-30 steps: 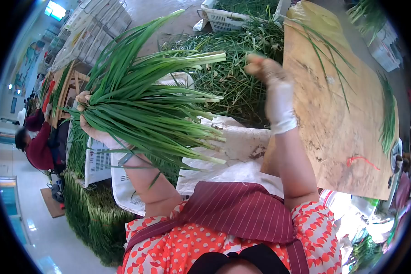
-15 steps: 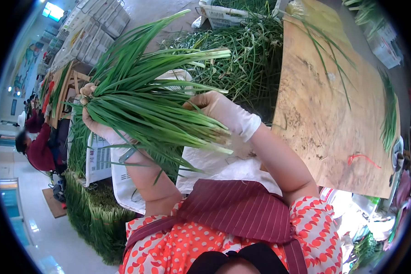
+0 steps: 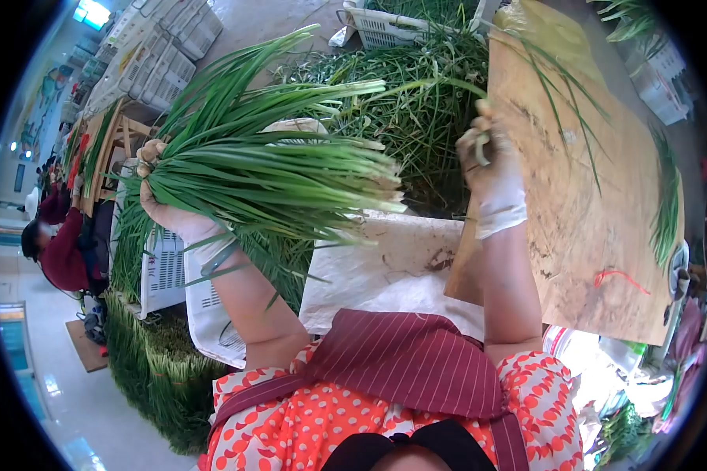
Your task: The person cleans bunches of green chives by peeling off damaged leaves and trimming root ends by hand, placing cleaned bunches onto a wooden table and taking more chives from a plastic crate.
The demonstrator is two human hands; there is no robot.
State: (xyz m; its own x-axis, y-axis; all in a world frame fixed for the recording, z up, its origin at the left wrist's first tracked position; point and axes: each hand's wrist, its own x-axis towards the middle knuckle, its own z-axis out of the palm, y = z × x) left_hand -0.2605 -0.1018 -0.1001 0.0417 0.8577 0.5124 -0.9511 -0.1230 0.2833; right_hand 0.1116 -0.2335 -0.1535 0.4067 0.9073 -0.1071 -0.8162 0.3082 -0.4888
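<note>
A thick bunch of garlic chives [image 3: 267, 169] lies across the view, its pale cut ends toward the right. My left hand [image 3: 169, 196], in a thin whitish glove, is closed around the leafy side of the bunch. Off to the right, my gloved right hand [image 3: 491, 161] is raised by the edge of the wooden board [image 3: 558, 204], apart from the bunch. Its fingers are curled and pinch a yellowish-green chive leaf [image 3: 428, 82], which trails left over a heap of loose chives [image 3: 424, 129]. The glove's fingertips look soiled.
A white sheet [image 3: 393, 271] covers my lap area. White crates [image 3: 165, 271] and stacked chive bundles [image 3: 165, 361] stand at lower left; more crates [image 3: 161, 55] are piled behind. A red tie [image 3: 622, 279] lies on the board. Another person [image 3: 63, 251] works at far left.
My right hand has moved away from the bunch to the right, toward the board, and now carries a yellowish leaf. My left hand keeps its hold on the chives in nearly the same place.
</note>
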